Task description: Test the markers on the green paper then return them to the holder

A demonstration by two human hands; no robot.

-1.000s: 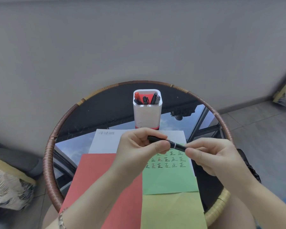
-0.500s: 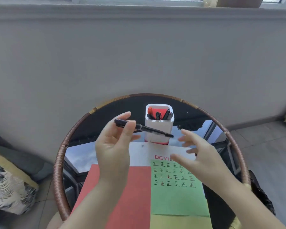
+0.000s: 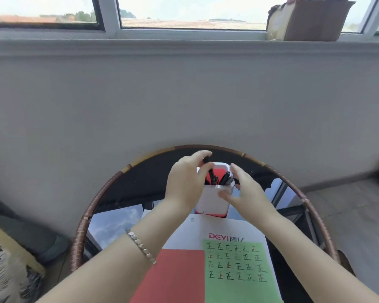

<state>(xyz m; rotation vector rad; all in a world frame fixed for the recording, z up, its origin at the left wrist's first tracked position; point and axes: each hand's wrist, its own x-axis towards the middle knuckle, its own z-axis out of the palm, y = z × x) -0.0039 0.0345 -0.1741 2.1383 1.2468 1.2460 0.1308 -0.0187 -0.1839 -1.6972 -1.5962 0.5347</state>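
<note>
A white holder (image 3: pixel 212 199) with a red inside stands at the back of the round table and holds several markers (image 3: pixel 224 179). My left hand (image 3: pixel 187 184) pinches a black marker (image 3: pixel 211 173) upright, its lower end down inside the holder. My right hand (image 3: pixel 244 192) rests against the holder's right side with the fingers spread and the thumb on its front wall. The green paper (image 3: pixel 239 272), covered with rows of written marks, lies in front of the holder at the lower right.
The round glass table has a woven rim (image 3: pixel 83 224). A red sheet (image 3: pixel 173 278) lies left of the green one, both on a white printed sheet (image 3: pixel 225 228). A cardboard box (image 3: pixel 311 18) sits on the window sill. A patterned cushion (image 3: pixel 7 274) lies at lower left.
My left hand carried the black marker from above the papers to the holder and tipped it upright into it. My right hand let go of the marker and moved to the holder's side.
</note>
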